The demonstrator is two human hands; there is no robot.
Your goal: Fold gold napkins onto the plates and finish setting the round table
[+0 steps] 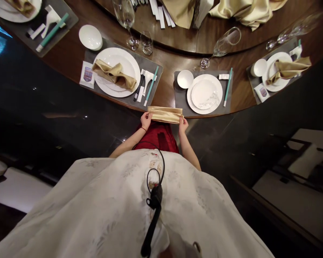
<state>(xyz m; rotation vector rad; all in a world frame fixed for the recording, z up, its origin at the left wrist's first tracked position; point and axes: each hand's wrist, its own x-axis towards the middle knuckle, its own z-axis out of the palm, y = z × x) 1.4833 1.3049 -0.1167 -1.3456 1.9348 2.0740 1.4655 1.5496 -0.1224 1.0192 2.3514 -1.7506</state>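
- gold napkin (pixel 165 114) lies on the near rim of the round wooden counter (pixel 167 89), just in front of the person and between two place settings
- it is folded into a long narrow band, with several layers showing along its edge
- left hand (pixel 146 120) is closed in a pinch on the band's left end; there is a red cord on that wrist
- right hand (pixel 183 124) is closed in a pinch on the right end; between them the two hands hold the cloth flat and stretched
- judged progress: the flat lengthwise folds look done, but the final shape does not, since the band is a plain strip, not gathered like the finished ones
- a finished napkin (pixel 114 73) rests on the dinner plate (pixel 131 62) of the setting to the left, loosely bunched
- another shaped napkin (pixel 288 68) rests on the plate at far right
- bare plate (pixel 204 94), just right of the band, sits on a grey placemat (pixel 181 102)
- a small bowl (pixel 185 79) and a teal chopstick sleeve (pixel 227 87) are already laid there, with no napkin on the plate
- judged left to do: shape this band and place it; that setting looks like the only one in view lacking a napkin
- stem glass (pixel 224 44) behind that setting leans hard in the view; cannot tell whether it is tipped or bent by the lens
- spare gold cloths (pixel 247 12) are heaped on the inner turntable, unfolded
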